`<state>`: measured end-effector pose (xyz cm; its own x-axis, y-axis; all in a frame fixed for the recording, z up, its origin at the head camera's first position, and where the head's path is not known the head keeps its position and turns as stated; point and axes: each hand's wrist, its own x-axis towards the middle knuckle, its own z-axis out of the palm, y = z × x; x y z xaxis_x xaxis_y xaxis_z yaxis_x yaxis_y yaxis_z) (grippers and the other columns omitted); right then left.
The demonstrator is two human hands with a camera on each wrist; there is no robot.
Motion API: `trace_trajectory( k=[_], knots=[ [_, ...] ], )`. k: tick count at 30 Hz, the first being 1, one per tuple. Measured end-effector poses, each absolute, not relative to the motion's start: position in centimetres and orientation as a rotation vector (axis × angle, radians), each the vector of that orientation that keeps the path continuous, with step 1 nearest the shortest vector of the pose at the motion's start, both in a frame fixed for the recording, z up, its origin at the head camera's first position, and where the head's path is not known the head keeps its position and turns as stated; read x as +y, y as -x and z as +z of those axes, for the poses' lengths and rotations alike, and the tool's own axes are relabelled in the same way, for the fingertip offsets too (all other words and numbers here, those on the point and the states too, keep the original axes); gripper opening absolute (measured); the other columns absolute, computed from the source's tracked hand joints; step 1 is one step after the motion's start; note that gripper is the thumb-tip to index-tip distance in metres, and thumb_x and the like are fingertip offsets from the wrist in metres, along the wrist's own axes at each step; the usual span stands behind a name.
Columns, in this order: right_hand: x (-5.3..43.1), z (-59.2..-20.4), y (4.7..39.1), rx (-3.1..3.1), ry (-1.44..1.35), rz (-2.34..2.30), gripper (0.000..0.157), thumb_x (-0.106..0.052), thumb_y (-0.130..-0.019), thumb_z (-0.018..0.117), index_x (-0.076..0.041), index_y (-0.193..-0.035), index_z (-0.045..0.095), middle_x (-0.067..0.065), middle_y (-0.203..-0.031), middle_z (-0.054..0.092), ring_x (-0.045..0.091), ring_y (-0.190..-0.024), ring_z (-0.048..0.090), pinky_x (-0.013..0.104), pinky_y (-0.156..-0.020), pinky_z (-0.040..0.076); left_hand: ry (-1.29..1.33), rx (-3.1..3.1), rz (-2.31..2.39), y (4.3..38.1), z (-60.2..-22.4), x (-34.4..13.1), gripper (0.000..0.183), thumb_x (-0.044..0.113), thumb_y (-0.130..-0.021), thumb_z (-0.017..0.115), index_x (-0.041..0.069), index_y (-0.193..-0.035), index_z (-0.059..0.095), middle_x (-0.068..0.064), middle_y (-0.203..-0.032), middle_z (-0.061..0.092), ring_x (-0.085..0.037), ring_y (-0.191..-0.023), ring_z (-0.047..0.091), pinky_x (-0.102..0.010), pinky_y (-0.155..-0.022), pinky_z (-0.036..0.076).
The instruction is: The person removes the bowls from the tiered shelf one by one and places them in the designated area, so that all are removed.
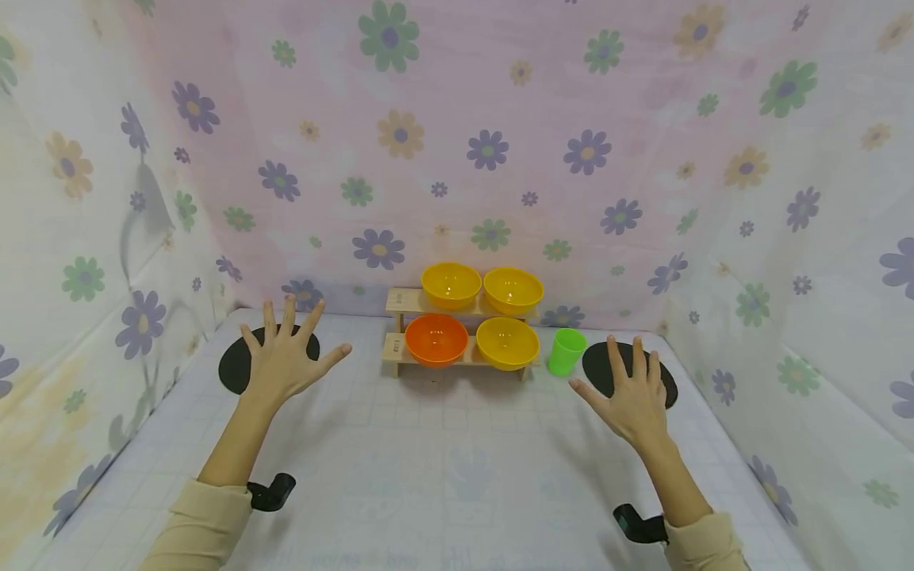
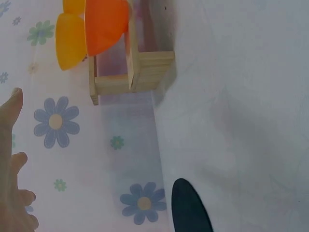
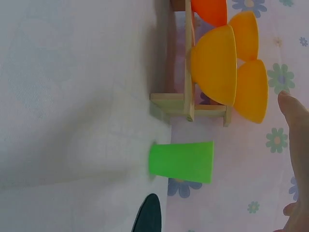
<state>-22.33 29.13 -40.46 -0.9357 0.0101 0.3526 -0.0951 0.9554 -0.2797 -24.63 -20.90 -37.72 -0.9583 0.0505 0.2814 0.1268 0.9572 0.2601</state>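
My left hand (image 1: 281, 366) hovers with spread fingers, overlapping the left black disc (image 1: 234, 363) in the head view. On the other side my right hand (image 1: 631, 402), fingers also spread, overlaps the right black disc (image 1: 598, 366). Both hold nothing. Between them stands a two-step wooden rack (image 1: 394, 347). Its lower step carries an orange bowl (image 1: 436, 341) and a yellow bowl (image 1: 508, 344); two more yellow bowls (image 1: 451, 286) sit on the upper step. An upright green cup (image 1: 567, 353) stands right of the rack, nearest my right hand.
Flower-patterned cloth walls (image 1: 443, 159) enclose the white table (image 1: 428, 468) at the back and both sides. A black wrist camera mount (image 1: 273, 492) juts from the left wrist, another mount (image 1: 638, 525) from the right.
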Motion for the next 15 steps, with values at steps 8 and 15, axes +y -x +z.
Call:
trace_trajectory(
  k=[8, 15],
  knots=[
    [28.1, -41.1, 23.9, -2.67, -0.215, 0.844, 0.087, -0.041, -0.085, 0.066, -0.012, -0.151, 0.016, 0.03, -0.15, 0.011, 0.056, -0.125, 0.028, 0.072, -0.09, 0.032, 0.188, -2.774, -0.594, 25.5, -38.6, -20.4, 0.085, 0.067, -0.085, 0.048, 0.019, -0.151, 0.023, -0.029, -0.15, 0.019, -0.053, -0.136, 0.006, -0.075, -0.099, 0.006],
    [26.8, -42.2, 25.0, -2.618, -0.309, 1.105, 0.086, -0.033, -0.088, 0.065, -0.01, -0.152, 0.012, 0.03, -0.149, 0.015, 0.044, -0.101, 0.056, 0.05, -0.075, 0.054, 0.352, -2.569, -1.049, 26.7, -40.7, -19.1, 0.07, 0.04, -0.091, 0.059, 0.003, -0.144, 0.033, -0.032, -0.122, 0.055, -0.05, -0.106, 0.055, -0.062, -0.083, 0.046]
  ],
)
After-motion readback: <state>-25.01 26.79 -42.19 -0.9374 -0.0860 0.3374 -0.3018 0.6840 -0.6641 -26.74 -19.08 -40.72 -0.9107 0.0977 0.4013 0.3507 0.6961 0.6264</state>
